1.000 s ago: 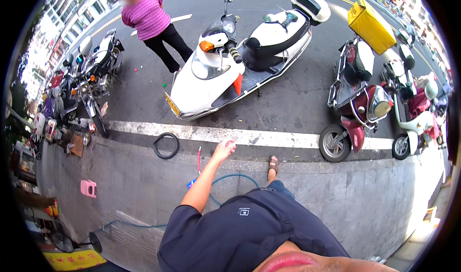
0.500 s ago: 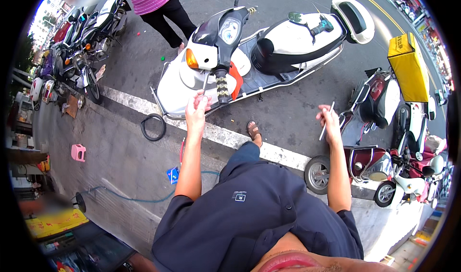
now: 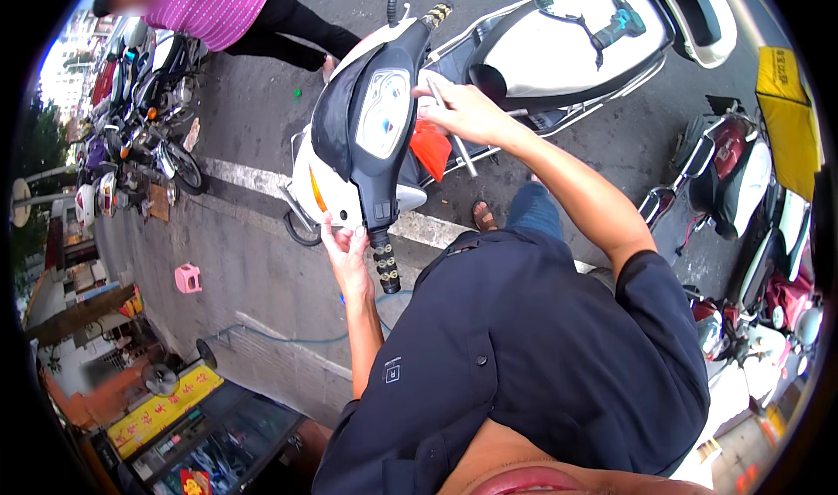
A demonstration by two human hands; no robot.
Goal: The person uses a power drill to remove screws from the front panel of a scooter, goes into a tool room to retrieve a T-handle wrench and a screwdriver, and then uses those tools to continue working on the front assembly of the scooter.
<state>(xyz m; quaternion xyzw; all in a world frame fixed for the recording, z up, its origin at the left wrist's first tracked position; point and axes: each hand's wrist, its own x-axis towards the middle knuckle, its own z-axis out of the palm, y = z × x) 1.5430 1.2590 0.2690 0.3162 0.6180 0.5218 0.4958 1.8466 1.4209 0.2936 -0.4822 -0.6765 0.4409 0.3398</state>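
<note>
Both bare hands are at the front of a white and black scooter (image 3: 502,48), which stands just ahead of the person's body. The right hand (image 3: 467,113) is closed around a thin silver rod (image 3: 469,159); one end pokes out above the fingers, the other slants out below the palm. This hand is just right of the instrument panel (image 3: 384,115); whether the rod touches the scooter cannot be told. The left hand (image 3: 351,255), lower and further left, has its fingers raised to the bottom corner of the front cover (image 3: 340,124), below an orange turn signal (image 3: 317,189). Whether those fingers grip anything cannot be told. Right beside them is a black patterned handlebar grip (image 3: 385,264). Close under the right hand is a red-orange panel (image 3: 430,152). Further right and ahead of that hand, a teal and black power drill (image 3: 620,25) lies on the scooter's white seat (image 3: 567,45). Well to the left of the left hand, a pink stool (image 3: 188,278) stands on the pavement. Ahead and left of both hands stands another person (image 3: 214,8) in a pink patterned top and black trousers.
</note>
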